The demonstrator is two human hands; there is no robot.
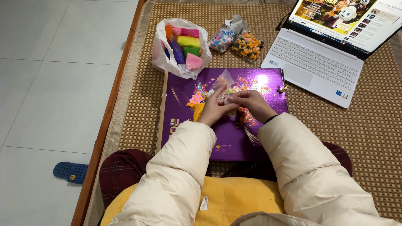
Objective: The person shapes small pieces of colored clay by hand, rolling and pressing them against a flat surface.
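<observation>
Left hand [212, 106] and right hand [250, 102] pinching one small white piece [228, 100], over purple box [228, 138], mat [368, 138] bare right.

Home setting, living or bedroom area: person sits on a low wooden platform bed [104, 138] covered by a woven checked mat [368, 138], pale tiled floor [50, 83] beside it with a blue slipper [70, 172] near the bed's left edge. Open laptop [322, 62] at the far right corner, plastic bag of coloured clay [181, 47] and purple gift box [234, 125] on the mat, yellow cushion [234, 201] on lap.
</observation>
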